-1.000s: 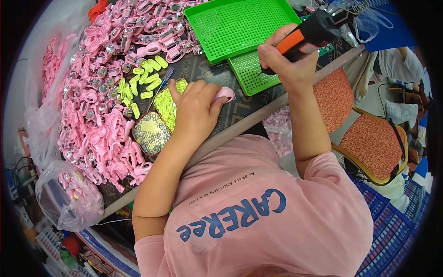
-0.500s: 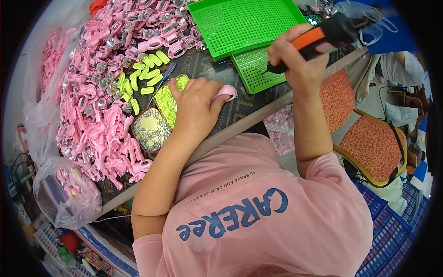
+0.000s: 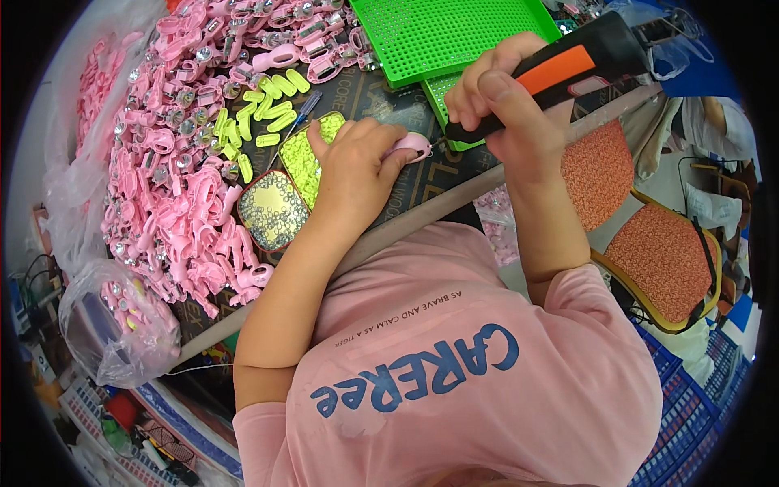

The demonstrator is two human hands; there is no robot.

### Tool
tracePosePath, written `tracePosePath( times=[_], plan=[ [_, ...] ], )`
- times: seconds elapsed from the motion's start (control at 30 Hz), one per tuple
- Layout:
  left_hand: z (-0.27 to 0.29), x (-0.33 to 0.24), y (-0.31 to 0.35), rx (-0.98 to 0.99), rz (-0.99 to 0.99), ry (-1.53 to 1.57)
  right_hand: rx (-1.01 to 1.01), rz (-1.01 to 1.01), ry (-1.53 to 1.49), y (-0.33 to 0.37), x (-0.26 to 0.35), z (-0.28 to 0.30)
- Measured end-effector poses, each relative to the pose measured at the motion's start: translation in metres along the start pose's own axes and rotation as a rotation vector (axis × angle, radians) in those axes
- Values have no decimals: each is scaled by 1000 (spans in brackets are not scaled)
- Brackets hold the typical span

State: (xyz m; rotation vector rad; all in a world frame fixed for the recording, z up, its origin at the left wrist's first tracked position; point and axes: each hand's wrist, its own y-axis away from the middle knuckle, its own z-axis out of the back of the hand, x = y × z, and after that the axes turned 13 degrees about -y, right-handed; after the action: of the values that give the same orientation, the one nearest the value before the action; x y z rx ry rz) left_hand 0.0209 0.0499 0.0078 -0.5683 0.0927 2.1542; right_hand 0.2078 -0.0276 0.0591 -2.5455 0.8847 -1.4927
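Observation:
My left hand (image 3: 353,170) is closed on a small pink plastic part (image 3: 414,144), whose rounded end sticks out past the fingers. In my right hand (image 3: 515,114) is a black and orange electric screwdriver (image 3: 588,65), tilted with its bit pointing left. The bit reaches the end of the pink part; whether it sits on a screw is too small to tell. Beside my left hand stands a tin of small yellow-green pieces (image 3: 299,158). A second tin (image 3: 273,209) holds small shiny metal bits. A thin screwdriver (image 3: 307,107) lies next to several long yellow-green pieces (image 3: 281,120).
Pink plastic parts (image 3: 162,150) form a big heap across the table's left side. Two perforated green trays (image 3: 462,45) overlap at the far side. A clear plastic bag (image 3: 122,325) hangs at the left corner. Orange-patterned chair (image 3: 665,260) and blue crates (image 3: 673,398) are at the right.
My right hand has brought the electric screwdriver down and left, so its bit now meets the pink part. My left hand still holds that part. The whole view has shifted slightly.

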Motion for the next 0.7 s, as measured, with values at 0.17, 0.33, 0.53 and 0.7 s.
tracePosePath(
  times=[0.17, 0.33, 0.53, 0.7],
  plan=[
    [0, -1, 0, -9, 3, 4, -34, 38, -156, 0, -8, 2],
    [1, -1, 1, -9, 7, 0, 1, -26, 42, 3, -5, 1],
    [1, -2, 2, -17, 3, -10, -13, -5, 5, 4, -11, 4],
    [-3, -1, 3, -37, -11, -10, -106, 38, -3, 10, -14, 0]
  ],
)
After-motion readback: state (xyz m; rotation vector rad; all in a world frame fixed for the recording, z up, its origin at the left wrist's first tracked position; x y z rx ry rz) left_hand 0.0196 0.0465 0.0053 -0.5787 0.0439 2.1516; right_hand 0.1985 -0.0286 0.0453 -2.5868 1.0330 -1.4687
